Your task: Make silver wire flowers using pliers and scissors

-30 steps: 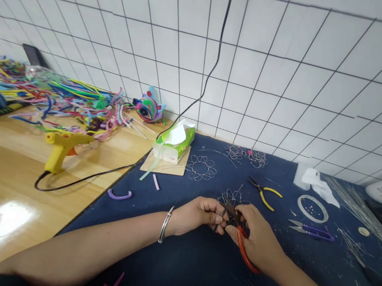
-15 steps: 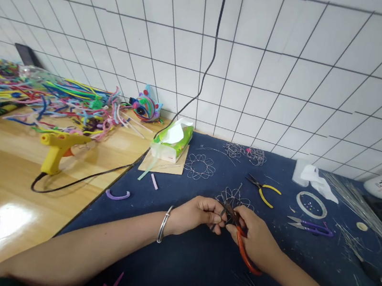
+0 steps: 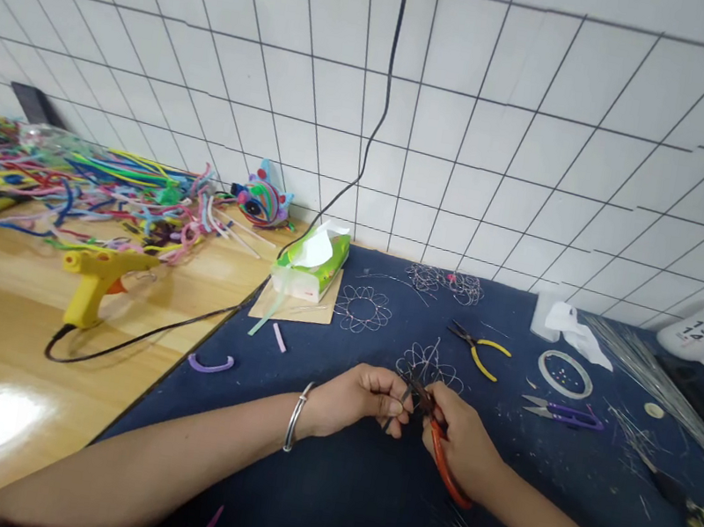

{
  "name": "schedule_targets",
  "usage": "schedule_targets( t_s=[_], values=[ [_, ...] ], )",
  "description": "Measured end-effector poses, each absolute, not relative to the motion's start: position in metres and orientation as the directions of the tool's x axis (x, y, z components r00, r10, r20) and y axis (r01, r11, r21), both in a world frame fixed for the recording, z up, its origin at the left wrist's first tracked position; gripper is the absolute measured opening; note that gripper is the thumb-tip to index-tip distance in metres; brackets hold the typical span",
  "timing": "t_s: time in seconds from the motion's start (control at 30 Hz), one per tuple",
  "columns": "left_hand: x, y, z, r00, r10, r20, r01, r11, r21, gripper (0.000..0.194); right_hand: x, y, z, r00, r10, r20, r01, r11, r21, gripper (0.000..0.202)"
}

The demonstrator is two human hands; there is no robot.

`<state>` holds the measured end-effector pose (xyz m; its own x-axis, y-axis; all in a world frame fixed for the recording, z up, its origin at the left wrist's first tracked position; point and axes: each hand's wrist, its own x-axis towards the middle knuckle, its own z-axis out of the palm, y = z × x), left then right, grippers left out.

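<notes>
In the head view my right hand (image 3: pixel 469 442) is wrapped round pliers with red-orange handles (image 3: pixel 443 469). Their dark jaws reach left toward the fingertips of my left hand (image 3: pixel 374 399). Those left fingers are closed in a pinch on a thin dark strip (image 3: pixel 407 394), whose ends stick out above and below the fingers. Just beyond both hands lies a flower-shaped wire piece (image 3: pixel 436 364), partly covered by the hands. Whether the jaws touch the strip or wire is too small to tell.
A finished-looking wire ring of loops (image 3: pixel 363 310) lies farther back. Yellow-handled pliers (image 3: pixel 485 356), purple snips (image 3: pixel 562 413) and a round dish (image 3: pixel 565 375) are at right. At left stand a yellow glue gun (image 3: pixel 92 280) with a trailing cord, tissues (image 3: pixel 311 270) and pipe cleaners (image 3: pixel 156 188).
The whole view has shifted slightly, so things sit a little farther left. My right hand and the pliers have drawn slightly away from the left fingertips. Both hands keep their grips.
</notes>
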<state>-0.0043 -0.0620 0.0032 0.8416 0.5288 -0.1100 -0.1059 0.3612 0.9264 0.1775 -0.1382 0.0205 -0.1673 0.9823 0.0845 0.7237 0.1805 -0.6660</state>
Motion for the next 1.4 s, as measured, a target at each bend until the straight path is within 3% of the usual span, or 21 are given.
schedule_targets(
  t_s=[0.33, 0.8, 1.1, 1.27, 1.4],
  values=[
    [-0.006, -0.061, 0.005, 0.855, 0.508, -0.104, -0.084, 0.334, 0.939, 0.016, 0.179, -0.141, 0.017, -0.153, 0.983, 0.100, 0.736, 0.181, -0.652, 0.019],
    [-0.007, -0.056, 0.001, 0.882, 0.456, -0.117, -0.032, 0.305, 0.952, 0.021, 0.183, -0.143, 0.032, -0.146, 0.989, 0.012, 0.825, 0.129, -0.550, 0.008],
    [-0.007, -0.056, 0.007, 0.888, 0.444, -0.115, -0.034, 0.313, 0.949, 0.020, 0.182, -0.145, 0.031, -0.155, 0.988, 0.024, 0.800, 0.140, -0.584, 0.002],
    [-0.010, -0.052, 0.008, 0.903, 0.414, -0.119, -0.027, 0.330, 0.944, 0.023, 0.183, -0.144, 0.017, -0.161, 0.984, 0.076, 0.773, 0.174, -0.610, 0.009],
    [-0.012, -0.048, 0.006, 0.907, 0.405, -0.117, -0.027, 0.333, 0.943, 0.027, 0.197, -0.136, 0.024, -0.148, 0.988, 0.047, 0.844, 0.151, -0.515, 0.016]
  ],
)
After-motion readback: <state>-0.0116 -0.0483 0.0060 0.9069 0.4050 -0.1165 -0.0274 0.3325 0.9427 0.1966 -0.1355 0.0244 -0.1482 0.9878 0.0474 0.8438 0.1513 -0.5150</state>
